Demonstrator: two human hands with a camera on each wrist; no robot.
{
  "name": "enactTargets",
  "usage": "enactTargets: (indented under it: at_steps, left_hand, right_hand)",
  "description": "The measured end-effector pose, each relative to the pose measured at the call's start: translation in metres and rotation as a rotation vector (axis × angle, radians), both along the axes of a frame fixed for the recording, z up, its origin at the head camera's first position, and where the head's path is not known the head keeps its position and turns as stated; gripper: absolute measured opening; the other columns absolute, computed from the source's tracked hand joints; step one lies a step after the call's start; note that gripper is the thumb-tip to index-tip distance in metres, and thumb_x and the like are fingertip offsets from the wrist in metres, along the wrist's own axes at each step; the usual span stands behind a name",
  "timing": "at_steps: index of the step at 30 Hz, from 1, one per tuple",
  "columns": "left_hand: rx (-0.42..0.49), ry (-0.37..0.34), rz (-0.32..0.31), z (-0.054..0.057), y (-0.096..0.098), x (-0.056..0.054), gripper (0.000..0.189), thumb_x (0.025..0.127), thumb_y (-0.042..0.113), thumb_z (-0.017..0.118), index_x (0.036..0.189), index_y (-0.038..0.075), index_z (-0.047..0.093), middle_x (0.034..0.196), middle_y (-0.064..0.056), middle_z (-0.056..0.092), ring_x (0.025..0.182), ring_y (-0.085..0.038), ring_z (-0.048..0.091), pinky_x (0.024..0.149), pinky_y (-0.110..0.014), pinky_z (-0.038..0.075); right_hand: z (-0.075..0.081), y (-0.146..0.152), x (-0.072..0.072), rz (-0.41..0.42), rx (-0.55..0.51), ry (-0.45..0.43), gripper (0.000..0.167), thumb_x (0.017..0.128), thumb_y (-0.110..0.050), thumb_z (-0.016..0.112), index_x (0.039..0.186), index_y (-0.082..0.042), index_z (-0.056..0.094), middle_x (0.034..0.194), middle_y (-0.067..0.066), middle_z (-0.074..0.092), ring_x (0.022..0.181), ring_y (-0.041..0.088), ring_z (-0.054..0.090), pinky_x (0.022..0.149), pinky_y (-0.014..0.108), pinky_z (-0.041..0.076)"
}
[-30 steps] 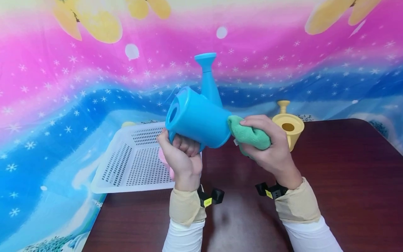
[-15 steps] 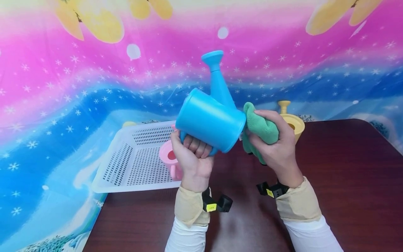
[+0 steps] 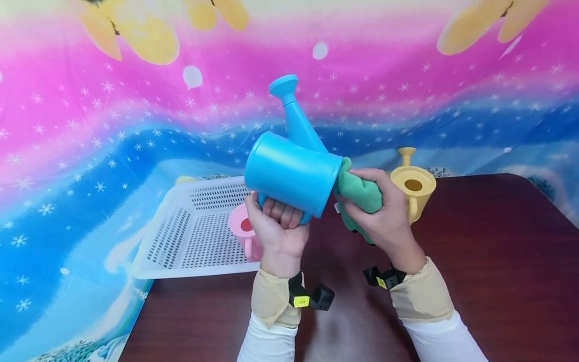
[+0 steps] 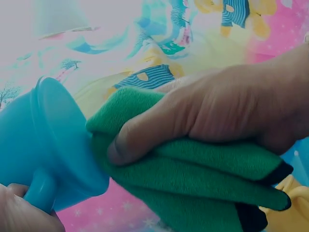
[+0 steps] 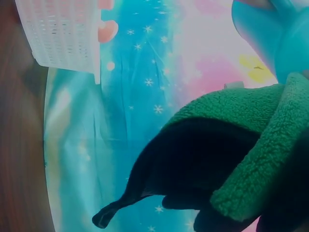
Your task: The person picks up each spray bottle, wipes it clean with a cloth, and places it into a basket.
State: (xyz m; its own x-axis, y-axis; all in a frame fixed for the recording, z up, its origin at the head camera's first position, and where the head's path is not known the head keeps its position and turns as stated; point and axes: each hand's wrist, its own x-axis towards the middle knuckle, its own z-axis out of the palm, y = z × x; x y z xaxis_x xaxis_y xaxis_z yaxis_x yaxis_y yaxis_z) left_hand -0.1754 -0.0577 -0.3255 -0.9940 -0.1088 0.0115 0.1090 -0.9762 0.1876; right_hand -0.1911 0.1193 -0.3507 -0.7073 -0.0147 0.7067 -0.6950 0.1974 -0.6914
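A blue watering can (image 3: pixel 289 176) is held up above the table, tilted with its base to the right and its spout pointing up. My left hand (image 3: pixel 282 236) grips its handle, fingers curled round it. In my right hand (image 3: pixel 389 216) is a bunched green cloth (image 3: pixel 359 191), pinched between thumb and fingers and touching the can's base edge. The left wrist view shows the folded cloth (image 4: pixel 183 179) against the rim of the can's base (image 4: pixel 72 140). From the right wrist, the cloth (image 5: pixel 227 106) hides most of my fingers.
A white perforated basket (image 3: pixel 154 251) stands at the left of the dark wooden table (image 3: pixel 488 261). Inside it, partly behind my left hand, is a pink watering can (image 3: pixel 239 221). A yellow watering can (image 3: pixel 420 183) stands behind my right hand. A patterned cloth backdrop (image 3: pixel 362 65) rises behind.
The blue can and cloth shifted right, then back left. The can turned so its top opening no longer shows. The cloth came apart from the base, and now touches it again.
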Motion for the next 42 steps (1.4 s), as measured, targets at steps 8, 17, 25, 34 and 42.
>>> enactTargets:
  at_steps: [8, 17, 25, 34, 42]
  left_hand:
    - [0.097, 0.061, 0.023, -0.005, -0.001, -0.005, 0.055, 0.108, 0.038, 0.025, 0.056, 0.019, 0.026, 0.044, 0.006, 0.03, 0.033, -0.008, 0.029, 0.047, -0.018, 0.009]
    - [0.111, 0.034, 0.089, -0.001, -0.005, -0.006, 0.058, 0.108, 0.037, 0.026, 0.053, 0.019, 0.028, 0.042, 0.007, 0.03, 0.032, -0.008, 0.027, 0.046, -0.019, 0.009]
    - [0.037, 0.097, 0.176, 0.002, -0.007, -0.005, 0.061, 0.11, 0.041, 0.025, 0.053, 0.02, 0.028, 0.044, 0.008, 0.027, 0.033, -0.007, 0.027, 0.044, -0.018, 0.014]
    - [-0.042, 0.128, 0.214, 0.002, -0.005, -0.006, 0.058, 0.11, 0.038, 0.023, 0.055, 0.02, 0.022, 0.046, 0.009, 0.02, 0.035, -0.006, 0.02, 0.044, -0.019, 0.01]
    - [-0.161, 0.146, 0.234, 0.0, 0.001, -0.004, 0.052, 0.106, 0.031, 0.025, 0.055, 0.02, 0.024, 0.048, 0.008, 0.022, 0.037, -0.006, 0.021, 0.047, -0.022, 0.008]
  right_hand:
    - [-0.004, -0.004, -0.004, 0.021, 0.177, -0.013, 0.05, 0.078, 0.004, 0.085, 0.124, -0.007, 0.07, 0.125, 0.013, 0.073, 0.103, 0.009, 0.062, 0.085, 0.023, 0.047]
    - [-0.003, -0.007, -0.003, 0.138, 0.275, 0.021, 0.049, 0.074, 0.002, 0.089, 0.119, -0.011, 0.071, 0.116, 0.007, 0.075, 0.101, 0.011, 0.064, 0.087, 0.023, 0.05]
    - [-0.001, -0.011, 0.001, 0.183, 0.271, 0.086, 0.051, 0.072, 0.003, 0.089, 0.117, -0.011, 0.071, 0.114, 0.007, 0.075, 0.104, 0.012, 0.065, 0.093, 0.018, 0.05]
    - [0.009, -0.008, 0.009, 0.196, 0.168, 0.094, 0.053, 0.069, 0.011, 0.087, 0.117, -0.004, 0.071, 0.116, 0.012, 0.074, 0.114, 0.01, 0.067, 0.101, 0.024, 0.051]
    - [0.011, -0.002, 0.01, 0.082, 0.074, 0.088, 0.052, 0.07, 0.014, 0.084, 0.118, 0.0, 0.07, 0.119, 0.004, 0.073, 0.108, 0.01, 0.065, 0.097, 0.026, 0.05]
